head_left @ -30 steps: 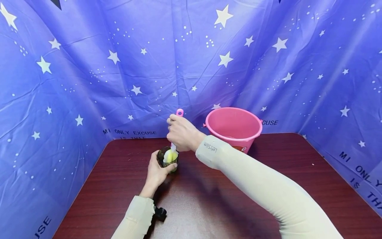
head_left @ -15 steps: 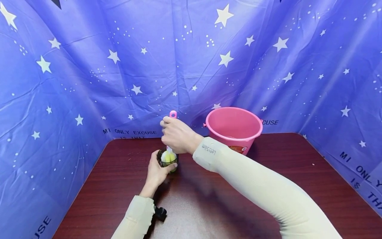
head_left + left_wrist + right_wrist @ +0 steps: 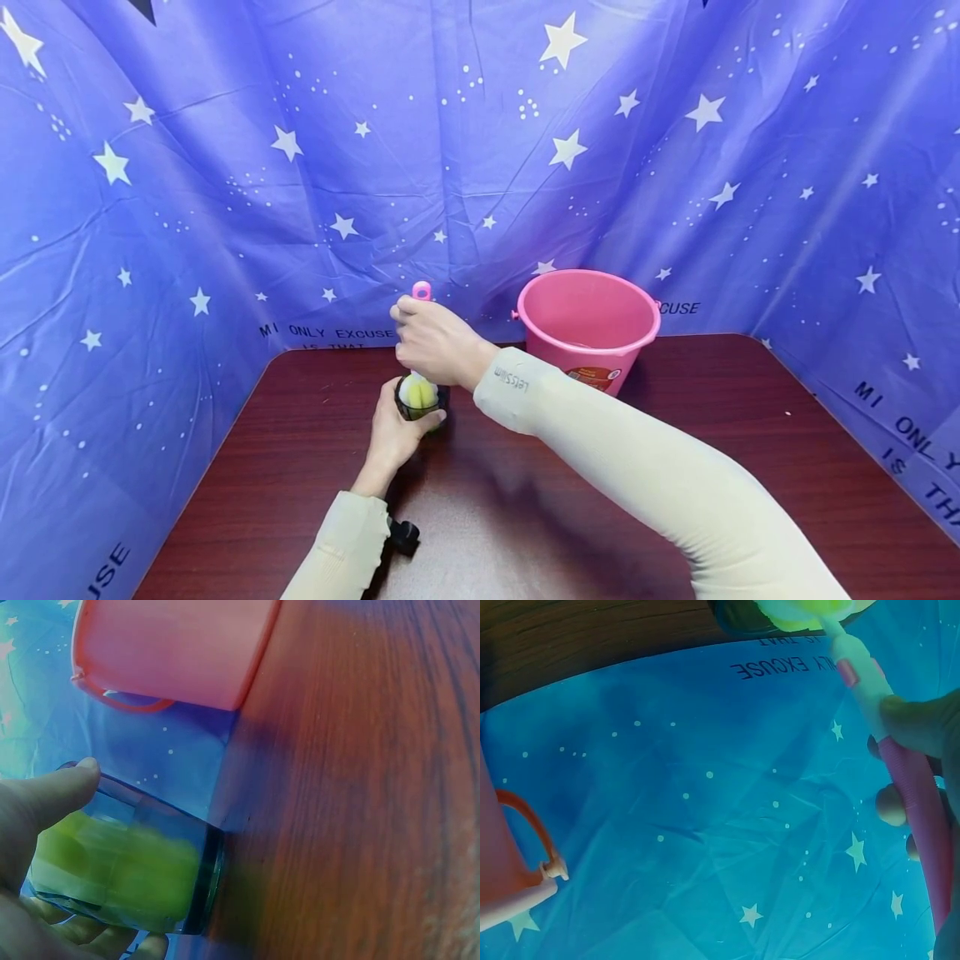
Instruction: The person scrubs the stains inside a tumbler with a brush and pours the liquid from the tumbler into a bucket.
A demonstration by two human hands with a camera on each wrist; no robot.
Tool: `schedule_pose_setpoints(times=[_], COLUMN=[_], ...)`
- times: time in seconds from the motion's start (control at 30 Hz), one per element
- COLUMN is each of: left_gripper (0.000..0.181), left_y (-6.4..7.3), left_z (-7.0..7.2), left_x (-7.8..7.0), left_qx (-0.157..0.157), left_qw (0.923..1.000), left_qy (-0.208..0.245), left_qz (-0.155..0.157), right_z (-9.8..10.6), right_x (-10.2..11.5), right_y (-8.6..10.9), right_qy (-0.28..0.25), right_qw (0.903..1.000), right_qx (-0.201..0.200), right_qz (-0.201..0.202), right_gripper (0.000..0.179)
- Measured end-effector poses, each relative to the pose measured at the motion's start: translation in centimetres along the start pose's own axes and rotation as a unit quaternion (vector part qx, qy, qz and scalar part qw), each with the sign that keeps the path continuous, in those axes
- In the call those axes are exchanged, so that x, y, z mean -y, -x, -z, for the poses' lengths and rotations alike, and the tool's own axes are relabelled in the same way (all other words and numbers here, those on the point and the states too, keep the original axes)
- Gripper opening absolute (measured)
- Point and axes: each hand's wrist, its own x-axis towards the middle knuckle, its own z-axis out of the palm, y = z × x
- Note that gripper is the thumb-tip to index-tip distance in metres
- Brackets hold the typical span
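My left hand (image 3: 395,433) holds a dark, see-through glass (image 3: 124,862) on the table, thumb at its rim and fingers round its side. My right hand (image 3: 441,340) grips the pink and white handle of a sponge cup brush (image 3: 915,799) above the glass. The brush's yellow and white sponge head (image 3: 418,392) sits in the glass, its top showing at the mouth. Through the glass wall in the left wrist view the sponge looks blurred and fills most of the inside. The handle's pink loop end (image 3: 422,291) sticks up above my right fist.
A pink bucket (image 3: 588,304) with a label on its front stands at the back, right of the glass; my right forearm passes in front of it. The dark red wooden table (image 3: 675,433) meets a blue star-printed curtain (image 3: 442,150) at the back and sides.
My right hand has moved left and slightly down with the brush, whose handle now leans differently and whose sponge has shifted within the glass. My left hand and the glass stay in place.
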Motion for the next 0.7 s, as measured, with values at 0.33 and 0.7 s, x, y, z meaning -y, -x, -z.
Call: schedule_pose_setpoints(times=[0.33, 0.7], left_gripper=[0.078, 0.078], left_y=[0.03, 0.08], left_z=[0.09, 0.06], left_x=[-0.13, -0.17], left_qx=[0.001, -0.003], left_qw=[1.0000, 1.0000], left_qy=[0.007, 0.006], left_qz=[-0.002, -0.002], right_z=[-0.37, -0.85], right_x=[-0.08, -0.21], right_y=[-0.34, -0.30], right_qy=[0.006, 0.004], right_qw=[0.9999, 0.9993], right_qx=[0.015, 0.036], right_qz=[-0.004, -0.005], right_gripper=[0.020, 0.020])
